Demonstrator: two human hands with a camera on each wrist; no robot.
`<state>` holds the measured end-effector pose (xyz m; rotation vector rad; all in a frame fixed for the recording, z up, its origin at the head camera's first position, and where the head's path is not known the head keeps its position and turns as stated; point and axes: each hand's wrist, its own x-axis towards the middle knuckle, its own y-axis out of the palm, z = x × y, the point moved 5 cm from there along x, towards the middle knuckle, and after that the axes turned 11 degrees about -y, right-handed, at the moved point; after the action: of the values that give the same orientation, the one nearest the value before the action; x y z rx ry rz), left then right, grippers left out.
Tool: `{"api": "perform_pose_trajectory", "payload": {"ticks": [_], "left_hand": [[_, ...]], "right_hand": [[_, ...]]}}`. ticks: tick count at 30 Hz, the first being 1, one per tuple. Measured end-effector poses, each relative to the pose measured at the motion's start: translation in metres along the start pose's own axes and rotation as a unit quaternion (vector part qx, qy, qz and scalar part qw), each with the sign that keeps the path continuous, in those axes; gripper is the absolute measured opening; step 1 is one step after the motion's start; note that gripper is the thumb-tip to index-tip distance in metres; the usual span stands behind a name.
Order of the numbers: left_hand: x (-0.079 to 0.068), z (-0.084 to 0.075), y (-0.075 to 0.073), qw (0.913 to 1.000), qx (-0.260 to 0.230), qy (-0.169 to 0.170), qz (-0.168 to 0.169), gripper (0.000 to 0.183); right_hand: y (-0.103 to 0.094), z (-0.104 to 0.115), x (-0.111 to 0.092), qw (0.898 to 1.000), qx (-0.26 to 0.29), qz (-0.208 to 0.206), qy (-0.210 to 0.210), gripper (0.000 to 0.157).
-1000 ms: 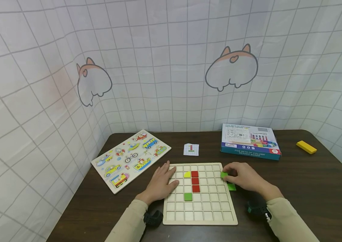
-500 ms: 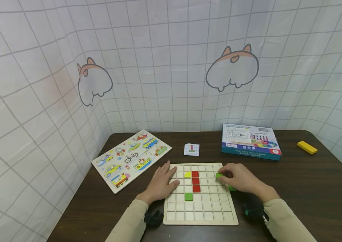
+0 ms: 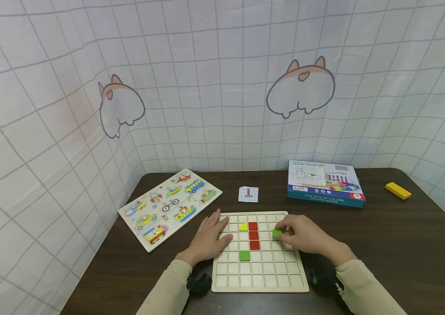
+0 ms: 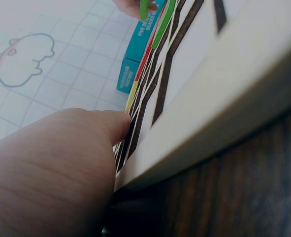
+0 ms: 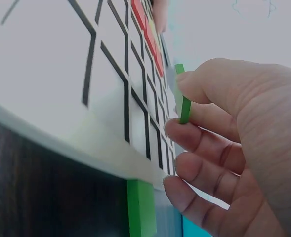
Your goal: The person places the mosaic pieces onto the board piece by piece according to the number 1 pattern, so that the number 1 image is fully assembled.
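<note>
A pale gridded board (image 3: 262,280) lies flat on the dark table. My left hand (image 3: 206,238) rests over its left edge with fingers spread. Between thumb and fingers my right hand (image 3: 305,236) pinches a green square tile (image 5: 184,106), held above the board's right half. Three red tiles (image 3: 254,235) form a column on the grid, with a yellow piece (image 3: 243,227) left of the top one. Lower left of that column sits another green tile (image 3: 244,256). In the right wrist view, a further green tile (image 5: 141,207) lies beside the board's edge; the head view hides it behind the right hand.
Beyond the board lies a small printed grid card (image 3: 248,194). A picture puzzle board (image 3: 173,205) with vehicles is at the left. At the back right are a flat blue box (image 3: 325,183) and a yellow block (image 3: 398,190). A white gridded curtain (image 3: 206,87) surrounds the table.
My right hand has moved left from the board's right edge, carrying the green tile over the grid. The left hand stays in place on the board.
</note>
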<state>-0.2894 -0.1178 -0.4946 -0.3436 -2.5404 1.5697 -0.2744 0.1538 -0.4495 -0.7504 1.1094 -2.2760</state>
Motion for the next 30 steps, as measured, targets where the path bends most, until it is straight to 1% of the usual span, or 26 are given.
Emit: {"api": "perform_pose_trajectory", "payload": {"ticks": [8, 15, 20, 24, 30], "left_hand": [[0.0, 0.0, 0.0, 1.0, 0.001, -0.001, 0.0, 0.062], [0.0, 0.0, 0.0, 1.0, -0.002, 0.005, 0.0, 0.063], [0.0, 0.0, 0.0, 1.0, 0.002, 0.0, 0.0, 0.063], [0.0, 0.0, 0.0, 1.0, 0.0, -0.002, 0.0, 0.062], [0.0, -0.001, -0.001, 1.0, -0.004, 0.006, -0.005, 0.062]], "right_hand": [[0.011, 0.008, 0.005, 1.0, -0.002, 0.005, -0.023, 0.019], [0.018, 0.011, 0.008, 1.0, -0.018, 0.013, -0.012, 0.017], [0.021, 0.014, 0.009, 1.0, -0.02, 0.015, -0.004, 0.02], [0.024, 0.014, 0.01, 1.0, -0.02, 0.018, 0.001, 0.02], [0.028, 0.018, 0.012, 1.0, -0.011, 0.022, -0.017, 0.018]]}}
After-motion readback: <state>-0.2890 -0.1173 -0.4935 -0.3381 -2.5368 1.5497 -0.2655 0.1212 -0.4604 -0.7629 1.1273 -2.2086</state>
